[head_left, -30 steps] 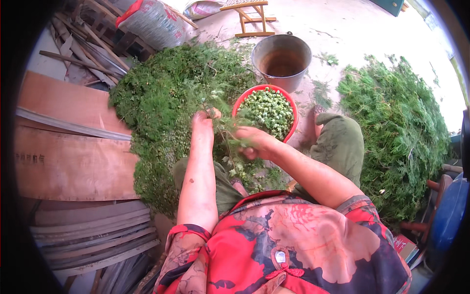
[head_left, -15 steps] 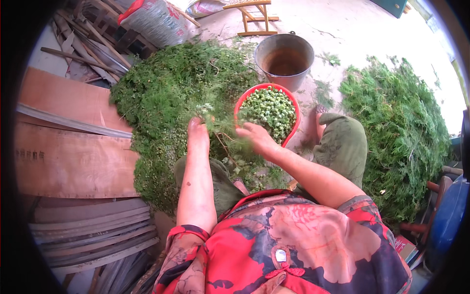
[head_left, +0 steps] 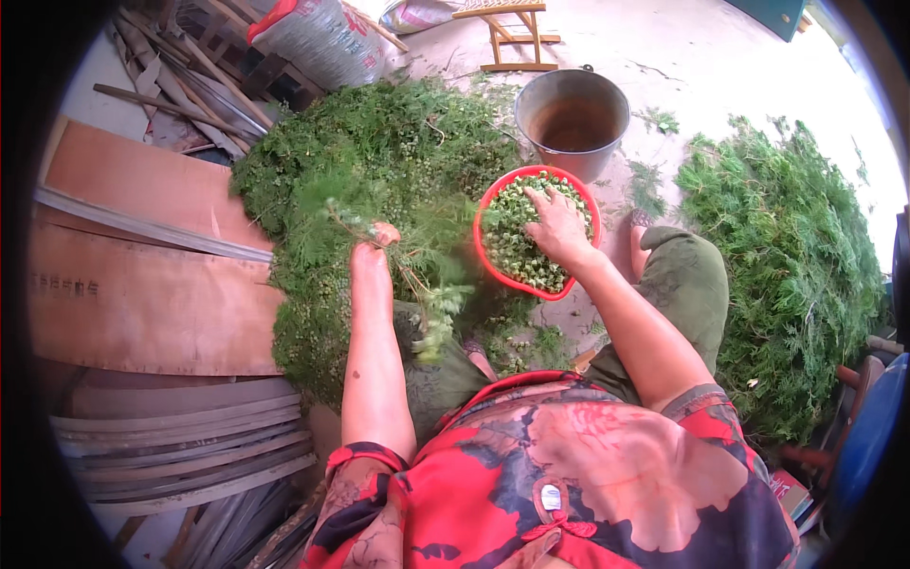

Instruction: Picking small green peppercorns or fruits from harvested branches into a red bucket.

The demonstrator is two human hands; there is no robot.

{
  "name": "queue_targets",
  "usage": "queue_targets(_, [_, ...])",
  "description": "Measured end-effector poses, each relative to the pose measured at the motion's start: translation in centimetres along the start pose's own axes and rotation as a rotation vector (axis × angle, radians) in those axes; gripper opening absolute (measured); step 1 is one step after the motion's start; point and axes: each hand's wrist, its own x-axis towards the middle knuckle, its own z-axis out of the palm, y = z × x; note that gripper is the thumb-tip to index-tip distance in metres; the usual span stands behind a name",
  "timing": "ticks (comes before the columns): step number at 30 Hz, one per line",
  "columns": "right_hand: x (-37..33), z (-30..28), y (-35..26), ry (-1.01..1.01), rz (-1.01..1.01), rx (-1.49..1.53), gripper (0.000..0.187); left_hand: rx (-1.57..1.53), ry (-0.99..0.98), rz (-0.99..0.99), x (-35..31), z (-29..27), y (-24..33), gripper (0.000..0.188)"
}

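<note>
Your left hand (head_left: pixel 379 235) and right hand (head_left: pixel 561 228): two
Sprig (head_left: pixel 438 313) you hold: perhaps one, blurred
Red basin (head_left: pixel 479 237) before you: one
Green clusters (head_left: pixel 512 242) in it: too many to count
Metal bucket (head_left: pixel 590 167): one
Green heaps (head_left: pixel 777 256) around you: two
Wooden stool frame (head_left: pixel 518 67) ahead: one
Sacks (head_left: pixel 322 45): two
Brown panels (head_left: pixel 152 308) on your left: two

The sprig (head_left: pixel 439 318) is blurred; the top edge crops the stool (head_left: pixel 500 10).
</note>
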Motion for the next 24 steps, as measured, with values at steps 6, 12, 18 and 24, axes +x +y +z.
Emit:
queue_targets(6, [-0.9, -0.8, -4.9, -0.618, 0.210, 0.665, 0.023, -0.621, 0.030, -0.314, 1.2, 1.0, -1.5, 0.009])
queue_targets(12, [-2.5, 0.8, -5.9, -0.729, 0.370, 1.081, 0.032, -1.394, 0.058, -0.765, -0.2, 7.9, 0.7, 0.014])
queue_targets(18, [-3.1, 2.7, -5.4, -0.578, 0.361, 1.211, 0.024, -0.980, -0.114, -0.479, -1.5, 8.4, -1.1, 0.027])
queue_targets(24, [-2.4, 0.7, -2.2, -0.234, -0.181, 0.337, 0.023, -0.330, 0.289, -0.270, -1.2, 6.5, 2.0, 0.018])
